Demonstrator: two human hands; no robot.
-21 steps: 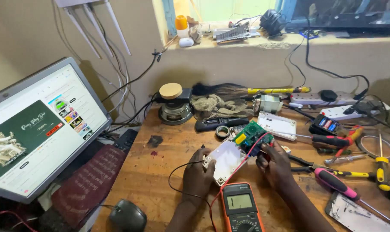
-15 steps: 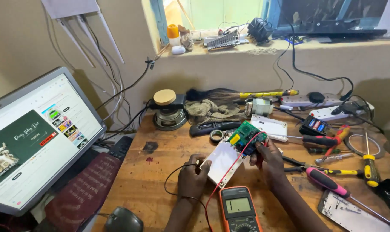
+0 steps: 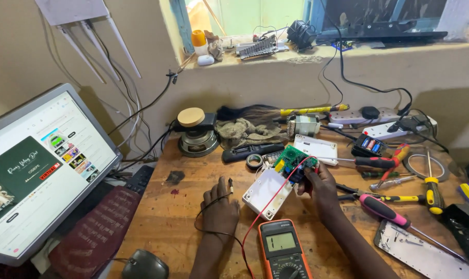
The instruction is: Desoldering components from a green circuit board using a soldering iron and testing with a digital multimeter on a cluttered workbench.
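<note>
The right hand (image 3: 322, 187) is gripping a green circuit board (image 3: 292, 159) above a white plastic case (image 3: 266, 191); the left hand (image 3: 220, 209) is resting flat on the wooden table (image 3: 162, 222), pinching a probe tip (image 3: 231, 185). An orange multimeter (image 3: 283, 249) is lying just below.

Near your right hand (image 3: 321, 187) you have a green circuit board (image 3: 292, 156) with yellow and blue parts over a white plastic case (image 3: 265, 192). A red wire (image 3: 269, 205) crosses it. Nearest you lies an orange-edged multimeter (image 3: 283, 249) with a grey-green screen. Right of it, screwdrivers (image 3: 383, 209) show pink-and-black and yellow-and-black handles. The table (image 3: 167, 217) is brown wood with what may be a dark stain.
</note>
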